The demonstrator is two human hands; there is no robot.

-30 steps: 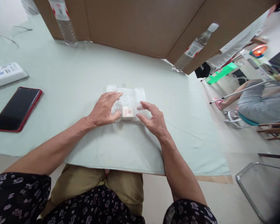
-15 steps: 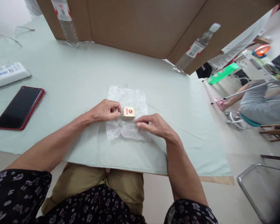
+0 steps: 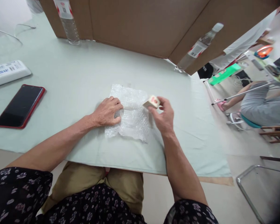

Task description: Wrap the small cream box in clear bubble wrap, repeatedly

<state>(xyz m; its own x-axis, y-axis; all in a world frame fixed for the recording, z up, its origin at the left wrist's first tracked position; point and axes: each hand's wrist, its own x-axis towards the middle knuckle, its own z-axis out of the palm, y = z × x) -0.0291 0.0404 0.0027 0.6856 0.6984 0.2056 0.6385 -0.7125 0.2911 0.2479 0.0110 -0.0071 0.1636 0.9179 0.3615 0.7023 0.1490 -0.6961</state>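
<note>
A sheet of clear bubble wrap (image 3: 134,119) lies flat on the pale green tablecloth (image 3: 95,71) in front of me. My left hand (image 3: 108,112) rests on its left edge, palm down, with the fingers somewhat apart. Between the thumb and fingers of my right hand (image 3: 163,115) is a small cream box (image 3: 151,102) with red print on it. The box is tilted and held above the right edge of the bubble wrap, slightly blurred.
A large cardboard panel (image 3: 140,28) stands at the back, with water bottles (image 3: 70,29) at both sides. A phone (image 3: 20,105) in a red case and a white device (image 3: 9,73) lie on the left. Beyond the table's right side a person (image 3: 261,104) sits.
My right hand has taken hold of the small box and carried it up and to the right off the middle of the bubble wrap. My left hand has flattened onto the wrap.
</note>
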